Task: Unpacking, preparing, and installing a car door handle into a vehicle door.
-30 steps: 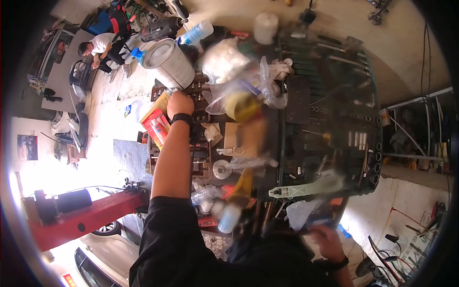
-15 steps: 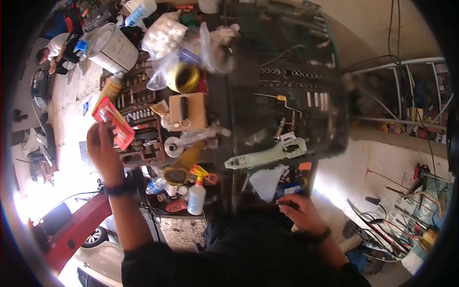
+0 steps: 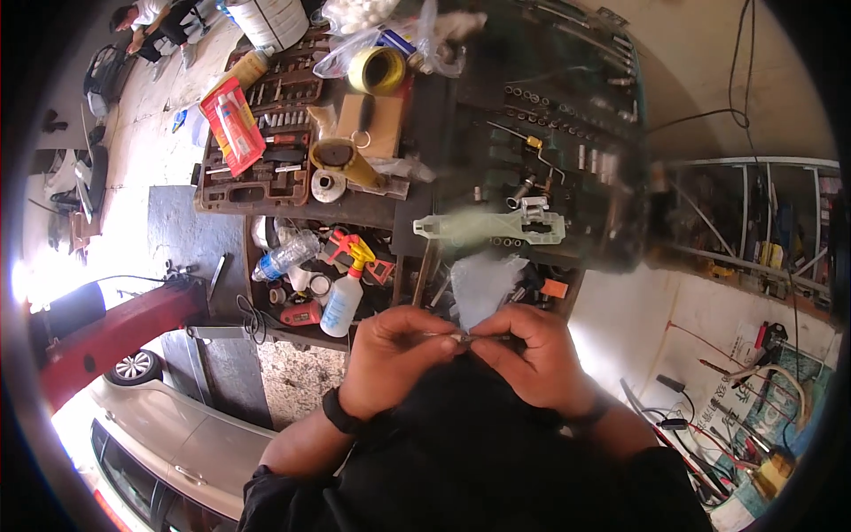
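Note:
My left hand (image 3: pixel 390 359) and my right hand (image 3: pixel 532 359) meet in front of my body, thumbs and forefingers pinched together. Between their fingertips is a small thing (image 3: pixel 462 340), partly pale and partly dark, too small to name. Beyond them a whitish cloth or sheet (image 3: pixel 486 288) hangs at the workbench's near side. Past that lies a pale greenish plastic part (image 3: pixel 479 229) with a long narrow body. To the left, a red blister pack (image 3: pixel 232 129) with a white tube rests on an open brown socket case (image 3: pixel 266 191).
A yellow-topped spray bottle (image 3: pixel 341 301) stands on a lower shelf beside a water bottle (image 3: pixel 288 255). Yellow tape (image 3: pixel 377 70) lies farther back. Sockets fill a dark green tool case (image 3: pixel 567 124). A red metal arm (image 3: pixel 124 328) and a car (image 3: pixel 177 434) are at left; a person (image 3: pixel 155 27) sits far off.
My left hand has let go of the red pack and come back beside my right, which has moved up and left. My view has shifted, so the bench sits higher.

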### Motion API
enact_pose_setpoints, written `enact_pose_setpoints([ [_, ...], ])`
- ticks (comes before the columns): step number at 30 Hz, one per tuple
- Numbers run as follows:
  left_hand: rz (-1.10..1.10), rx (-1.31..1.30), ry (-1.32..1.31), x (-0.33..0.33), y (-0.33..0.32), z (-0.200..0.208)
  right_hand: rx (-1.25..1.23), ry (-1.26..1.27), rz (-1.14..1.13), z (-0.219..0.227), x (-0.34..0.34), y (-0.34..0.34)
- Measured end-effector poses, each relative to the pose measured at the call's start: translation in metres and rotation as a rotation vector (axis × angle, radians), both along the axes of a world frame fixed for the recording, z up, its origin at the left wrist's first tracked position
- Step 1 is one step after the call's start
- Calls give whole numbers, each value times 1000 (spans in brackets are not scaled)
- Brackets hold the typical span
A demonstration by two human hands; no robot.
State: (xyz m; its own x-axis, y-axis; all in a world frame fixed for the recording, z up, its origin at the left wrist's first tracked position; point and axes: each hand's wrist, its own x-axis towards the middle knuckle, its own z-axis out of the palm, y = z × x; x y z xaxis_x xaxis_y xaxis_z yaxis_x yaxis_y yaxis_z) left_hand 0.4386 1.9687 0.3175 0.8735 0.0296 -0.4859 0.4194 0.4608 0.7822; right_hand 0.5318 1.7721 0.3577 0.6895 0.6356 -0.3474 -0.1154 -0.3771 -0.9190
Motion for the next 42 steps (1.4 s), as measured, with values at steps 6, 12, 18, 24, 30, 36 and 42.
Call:
enact_pose_setpoints([
  [6,-48,-57,-43,0,-39,7,-64,-386,43,9,-8,-39],
  [12,-327,152,-121,37,-67,12,28,3,-68,-1,-5,-92],
  [18,-402,1488,-476,128,-61,-51,370,559,-394,-32,-28,-182],
  [24,-602,1611,-476,138,-52,-77,570,510,-398,-24,-49,-224],
  [30,-465,1619,-642,84,-74,15,419,369,-483,-47,-40,-237],
  [36,-425,1538,-680,15,-85,78,498,261,-442,-5,-7,-179],
  [42,-238,1535,-497,-71,-71,97,298,499,82,19,-23,-126],
])
